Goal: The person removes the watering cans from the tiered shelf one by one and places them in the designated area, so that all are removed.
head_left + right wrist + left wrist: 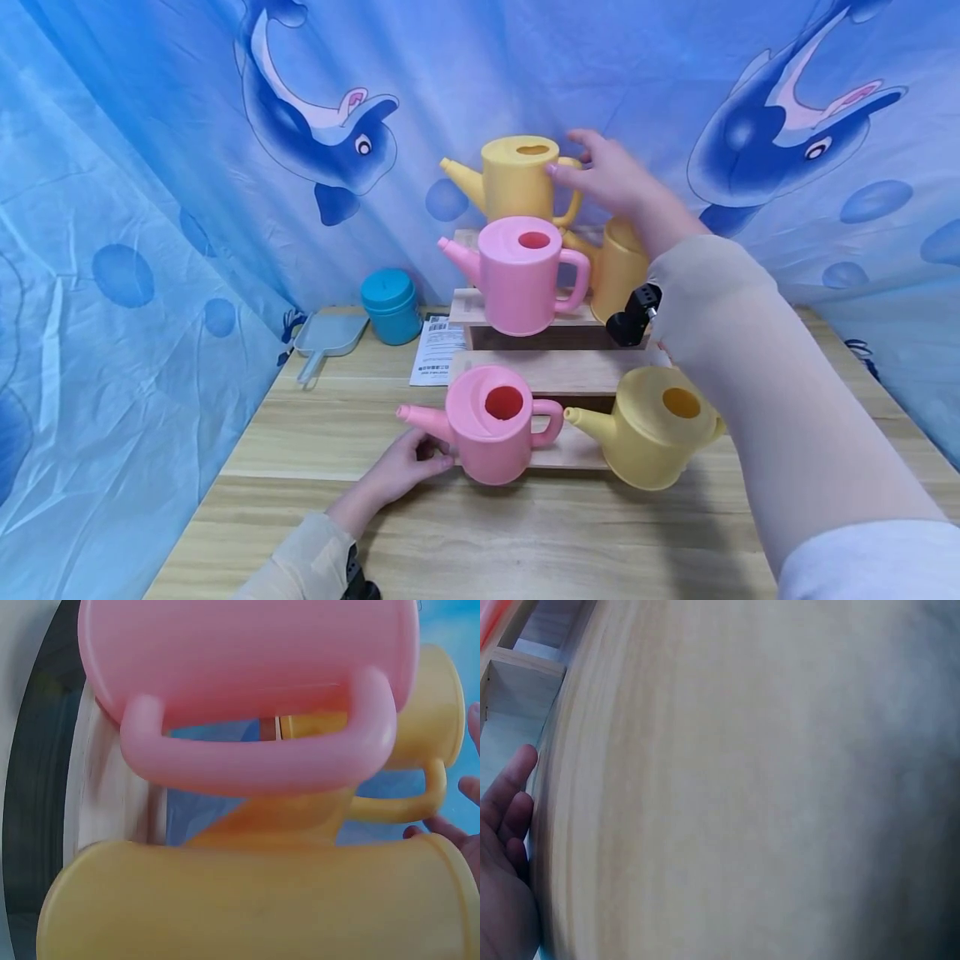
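Right forearm (825, 450) is spanning the right, its right hand (607, 175) spread, empty, at the yellow watering can (519, 179) atop the stand (555, 372); gripping the handle (577, 200) squarely should limit tipping; left hand (405, 467) is lying relaxed, apparently empty.

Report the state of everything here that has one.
Top yellow watering can: upright, opening uncovered
Middle pink can: upright, opening uncovered
Middle yellow can: upright, partly hidden
Front pink can: upright, opening uncovered
Front yellow can: upright, opening uncovered
Blue jar: lidded
Dustpan: lying flat
Paper: lying flat
Right hand: fingers spread
Left hand: fingers loosely bent
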Available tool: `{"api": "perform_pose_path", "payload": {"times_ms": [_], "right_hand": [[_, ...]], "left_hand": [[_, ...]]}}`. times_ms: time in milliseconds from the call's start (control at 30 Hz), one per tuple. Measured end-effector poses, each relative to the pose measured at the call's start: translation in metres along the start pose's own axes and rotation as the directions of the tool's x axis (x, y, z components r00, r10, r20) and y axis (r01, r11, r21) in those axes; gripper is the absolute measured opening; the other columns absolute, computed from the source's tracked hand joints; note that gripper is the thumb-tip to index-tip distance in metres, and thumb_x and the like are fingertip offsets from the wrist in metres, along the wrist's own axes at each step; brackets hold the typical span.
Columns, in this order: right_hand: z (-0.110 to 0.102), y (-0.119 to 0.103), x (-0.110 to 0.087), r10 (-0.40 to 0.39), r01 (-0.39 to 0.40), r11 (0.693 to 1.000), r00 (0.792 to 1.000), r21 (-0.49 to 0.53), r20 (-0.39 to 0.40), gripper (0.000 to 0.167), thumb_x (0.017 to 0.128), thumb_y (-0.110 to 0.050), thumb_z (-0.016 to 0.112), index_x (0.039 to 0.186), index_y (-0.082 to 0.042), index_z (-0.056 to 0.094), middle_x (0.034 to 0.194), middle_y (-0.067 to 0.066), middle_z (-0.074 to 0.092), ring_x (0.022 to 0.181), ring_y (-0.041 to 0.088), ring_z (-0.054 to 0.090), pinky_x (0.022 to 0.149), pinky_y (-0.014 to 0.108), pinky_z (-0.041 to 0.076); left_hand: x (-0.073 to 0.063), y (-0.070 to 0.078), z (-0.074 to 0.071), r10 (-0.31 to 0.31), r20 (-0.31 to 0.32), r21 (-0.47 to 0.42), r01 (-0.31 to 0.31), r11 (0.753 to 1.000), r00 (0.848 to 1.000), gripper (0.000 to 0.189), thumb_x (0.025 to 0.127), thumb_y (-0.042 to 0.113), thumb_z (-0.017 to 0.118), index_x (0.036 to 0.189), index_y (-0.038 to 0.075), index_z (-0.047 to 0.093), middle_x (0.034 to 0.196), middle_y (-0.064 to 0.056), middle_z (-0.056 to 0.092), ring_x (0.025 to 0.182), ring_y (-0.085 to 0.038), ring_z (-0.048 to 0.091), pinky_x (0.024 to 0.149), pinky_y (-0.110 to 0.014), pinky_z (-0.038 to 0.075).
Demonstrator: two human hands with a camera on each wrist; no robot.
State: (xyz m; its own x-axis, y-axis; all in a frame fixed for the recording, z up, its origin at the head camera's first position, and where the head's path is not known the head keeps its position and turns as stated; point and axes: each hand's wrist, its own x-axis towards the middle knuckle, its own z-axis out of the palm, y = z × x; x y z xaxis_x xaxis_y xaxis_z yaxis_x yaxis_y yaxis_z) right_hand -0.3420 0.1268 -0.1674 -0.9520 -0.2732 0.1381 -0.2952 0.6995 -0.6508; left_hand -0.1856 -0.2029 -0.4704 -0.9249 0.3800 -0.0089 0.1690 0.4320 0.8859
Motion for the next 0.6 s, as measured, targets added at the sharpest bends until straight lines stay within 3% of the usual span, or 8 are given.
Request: {"api": "perform_pose_path", "payload": {"times_ms": [133,233,333,600], "right_hand": [[0.004,0.000,0.002,-0.011,0.011,1.000,1.000,0.015,0.013,0.079,0.090,-0.057,0.047,0.151,-0.022,0.011,0.148,0.013,0.029,0.134,0.030,0.030,0.105,0.050,0.026],[0.006,-0.001,0.003,-0.011,0.011,1.000,1.000,0.012,0.018,0.078,0.089,-0.058,0.047,0.151,-0.023,0.013,0.150,0.009,0.027,0.136,0.029,0.026,0.106,0.051,0.023],[0.007,-0.004,0.003,0.007,-0.007,1.000,1.000,0.013,0.018,0.079,0.088,-0.059,0.048,0.151,-0.025,0.013,0.153,0.005,0.023,0.138,0.027,0.021,0.107,0.052,0.021],[0.012,-0.017,0.010,0.074,-0.074,0.995,0.997,0.061,-0.002,0.077,0.088,-0.062,0.044,0.150,-0.028,0.016,0.151,0.000,0.026,0.136,0.021,0.028,0.106,0.045,0.026]], "left_hand": [[-0.001,0.004,-0.001,0.007,-0.004,0.010,-0.007,1.000,1.000,0.033,0.086,0.027,0.068,0.115,0.020,0.053,0.100,-0.002,0.056,0.091,-0.023,0.050,0.078,-0.034,0.041],[-0.005,0.017,-0.002,0.004,0.004,0.001,-0.004,1.000,1.000,0.033,0.086,0.023,0.068,0.115,0.016,0.053,0.101,-0.008,0.057,0.091,-0.026,0.049,0.078,-0.035,0.041],[-0.006,0.021,-0.003,0.008,0.011,-0.006,-0.008,1.000,1.000,0.034,0.087,0.020,0.067,0.116,0.013,0.053,0.101,-0.013,0.057,0.091,-0.027,0.049,0.077,-0.034,0.041],[0.000,-0.001,0.001,-0.011,-0.012,0.028,0.011,1.000,1.000,0.035,0.087,0.026,0.068,0.118,0.019,0.052,0.101,-0.002,0.056,0.092,-0.021,0.049,0.078,-0.033,0.042]]}}
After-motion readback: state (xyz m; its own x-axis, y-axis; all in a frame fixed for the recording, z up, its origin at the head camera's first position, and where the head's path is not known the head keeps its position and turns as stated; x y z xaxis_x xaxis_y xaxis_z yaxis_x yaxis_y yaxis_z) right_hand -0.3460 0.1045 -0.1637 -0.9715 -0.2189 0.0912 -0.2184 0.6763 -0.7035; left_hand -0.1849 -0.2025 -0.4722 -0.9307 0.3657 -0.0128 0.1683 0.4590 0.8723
